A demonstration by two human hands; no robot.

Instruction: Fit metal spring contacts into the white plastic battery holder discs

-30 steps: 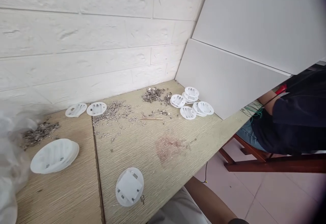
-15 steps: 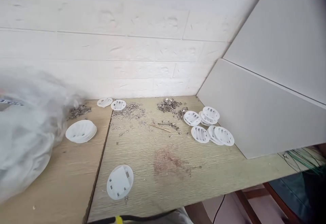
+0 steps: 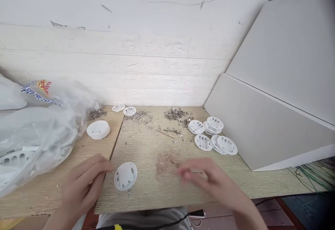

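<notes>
My left hand (image 3: 87, 184) hovers over the near left of the table, fingers loosely bent and apart, with nothing visible in them. Just beyond its fingertips lies a round white plastic disc (image 3: 125, 176) with a raised square middle and small metal pieces near its rim. My right hand (image 3: 202, 176) is above the reddish stain (image 3: 165, 163), slightly blurred; its thumb and index finger meet at the tips. Whatever they pinch, if anything, is too small to make out. A tiny metal piece (image 3: 129, 191) rests by the disc's lower edge.
Stacked white discs (image 3: 98, 128) stand at left beside a clear plastic bag (image 3: 56, 125). More discs (image 3: 204, 142) lie at right by a grey panel (image 3: 261, 125). Small metal parts (image 3: 175, 113) are heaped near the wall, with a thin stick (image 3: 165, 133) in front. Green wires (image 3: 314, 176) hang far right.
Both hands have come into view from below, one on each side of the near disc. The camera view has shifted, showing more of the bag and wall.
</notes>
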